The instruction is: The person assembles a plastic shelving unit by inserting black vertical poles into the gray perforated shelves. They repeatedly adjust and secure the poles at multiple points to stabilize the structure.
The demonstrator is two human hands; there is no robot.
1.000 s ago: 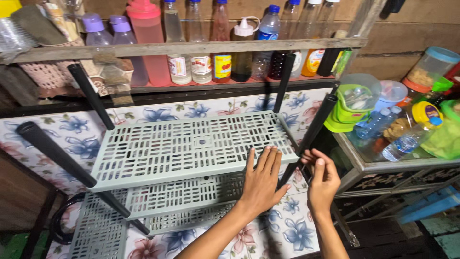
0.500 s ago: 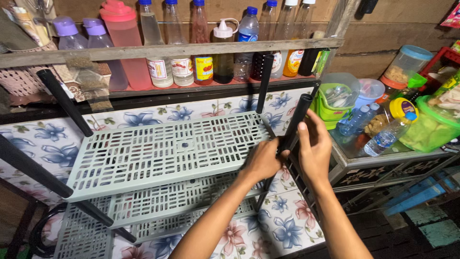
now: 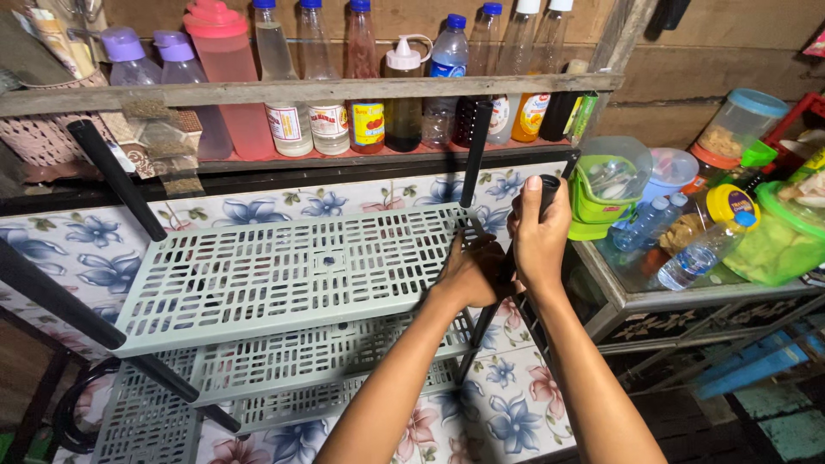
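A pale green slotted plastic shelf rack (image 3: pixel 292 271) lies tilted on a floral surface, with black tube legs at its corners. My right hand (image 3: pixel 540 236) is wrapped around the top of the near-right black leg (image 3: pixel 481 331), thumb over its end. My left hand (image 3: pixel 474 271) grips the shelf's right corner where that leg passes through. Two lower shelf tiers (image 3: pixel 284 374) show beneath the top one. Another black leg (image 3: pixel 475 150) stands at the far right corner.
A wooden ledge (image 3: pixel 344 90) behind holds a row of bottles and a red-capped jug (image 3: pixel 225 73). To the right, a glass-topped cabinet (image 3: pixel 687 296) carries green plastic containers, jars and water bottles. Black legs (image 3: pixel 116 176) jut out at the rack's left side.
My right hand has slid up the black leg to its top end. My left hand has shifted from flat on the shelf to gripping its corner. The camera moved closer.
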